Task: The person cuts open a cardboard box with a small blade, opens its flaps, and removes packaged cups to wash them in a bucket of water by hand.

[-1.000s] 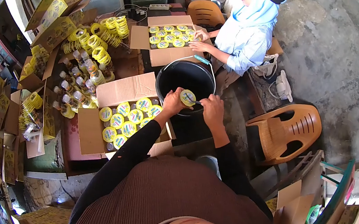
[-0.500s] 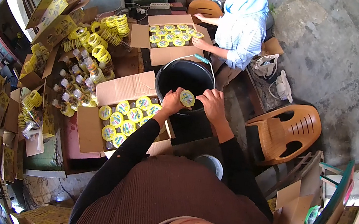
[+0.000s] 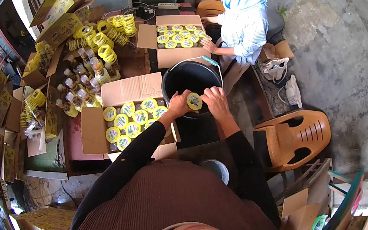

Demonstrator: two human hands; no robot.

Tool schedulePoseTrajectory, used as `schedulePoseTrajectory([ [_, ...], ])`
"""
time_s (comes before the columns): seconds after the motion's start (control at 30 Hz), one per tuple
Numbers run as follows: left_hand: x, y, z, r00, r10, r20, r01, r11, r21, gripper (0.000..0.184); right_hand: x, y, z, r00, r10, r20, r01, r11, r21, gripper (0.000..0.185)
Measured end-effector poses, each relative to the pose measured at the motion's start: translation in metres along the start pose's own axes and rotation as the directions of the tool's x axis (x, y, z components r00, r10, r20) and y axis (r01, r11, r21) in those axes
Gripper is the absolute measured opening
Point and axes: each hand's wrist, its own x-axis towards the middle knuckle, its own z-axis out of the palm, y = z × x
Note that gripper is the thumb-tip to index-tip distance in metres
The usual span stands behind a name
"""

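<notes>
My left hand (image 3: 178, 105) is closed round the side of a sealed plastic cup (image 3: 194, 101) with a yellow-rimmed printed lid. From the other side, the bent fingers of my right hand (image 3: 216, 103) pinch at the lid's right edge; exactly what the fingertips grip is hard to see. Both hands are over the near rim of a black bucket (image 3: 191, 73) with a wire handle and a green grip. Left of my left forearm, an open cardboard box (image 3: 132, 90) holds several similar lidded cups (image 3: 133, 129).
Beyond the bucket a person (image 3: 243, 29) stands with a hand at another open carton (image 3: 177, 59) of cups. Bottles (image 3: 87, 80) and stacked yellow rings (image 3: 105, 52) lie to the left. An orange chair (image 3: 296, 135) stands right; a metal bowl (image 3: 217, 169) sits below my arms.
The view has shifted slightly. Both hands remain at the cup over the bucket, and my right fingers sit a little closer against its edge. The other person leans slightly differently.
</notes>
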Motion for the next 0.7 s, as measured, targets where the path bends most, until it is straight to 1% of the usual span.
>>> schedulePoseTrajectory([
  [0.17,0.000,0.005,-0.004,1.000,-0.001,0.026,0.001,1.000,0.000,0.083,-0.013,0.018,0.002,0.998,0.052,-0.021,-0.051,0.998,0.043,0.013],
  [0.23,0.000,0.005,-0.004,1.000,-0.001,0.028,0.001,1.000,-0.002,0.083,-0.015,0.020,0.000,0.991,0.100,-0.089,-0.099,0.995,0.014,0.011],
  [0.27,0.000,0.005,-0.004,0.999,-0.013,0.030,0.013,1.000,-0.003,0.083,-0.017,0.022,-0.003,0.991,0.099,-0.089,-0.098,0.995,0.014,0.011],
  [0.33,0.001,0.003,-0.004,0.999,-0.026,0.035,0.026,1.000,-0.003,0.083,-0.025,0.029,-0.013,0.955,0.233,-0.182,-0.226,0.972,0.061,0.011],
  [0.37,0.001,0.003,-0.003,0.998,-0.042,0.044,0.042,0.999,0.003,0.083,-0.030,0.031,-0.020,0.955,0.236,-0.181,-0.228,0.971,0.064,0.011],
  [0.43,0.001,0.003,-0.003,0.997,-0.057,0.056,0.057,0.998,0.010,0.083,-0.044,0.036,-0.032,0.864,0.445,-0.234,-0.429,0.896,0.117,0.011],
  [0.47,0.001,0.006,-0.004,0.997,-0.075,0.034,0.075,0.997,0.006,0.083,-0.055,0.040,-0.032,0.863,0.447,-0.234,-0.432,0.894,0.117,0.011],
  [0.53,0.005,0.010,-0.006,0.996,-0.088,0.013,0.088,0.996,0.003,0.082,-0.080,0.046,-0.026,0.721,0.610,-0.329,-0.555,0.792,0.253,0.009],
  [0.57,0.009,0.010,-0.008,0.990,-0.144,0.010,0.144,0.984,-0.100,0.080,-0.093,0.046,-0.021,0.717,0.612,-0.332,-0.557,0.791,0.253,0.009],
  [0.6,0.012,0.010,-0.009,0.980,-0.200,0.016,0.199,0.959,-0.201,0.078,-0.107,0.044,-0.016,0.641,0.688,-0.340,-0.620,0.725,0.301,0.009],
  [0.63,0.017,0.009,-0.010,0.980,-0.198,0.020,0.198,0.960,-0.198,0.078,-0.120,0.040,-0.012,0.556,0.758,-0.341,-0.674,0.651,0.348,0.009],
  [0.67,0.023,0.008,-0.013,0.986,-0.162,-0.042,0.142,0.942,-0.306,0.077,-0.131,0.035,-0.008,0.552,0.762,-0.340,-0.678,0.647,0.350,0.009],
  [0.7,0.030,0.008,-0.016,0.985,-0.134,-0.106,0.080,0.911,-0.406,0.075,-0.142,0.030,-0.005,0.494,0.809,-0.319,-0.685,0.588,0.429,0.010],
])
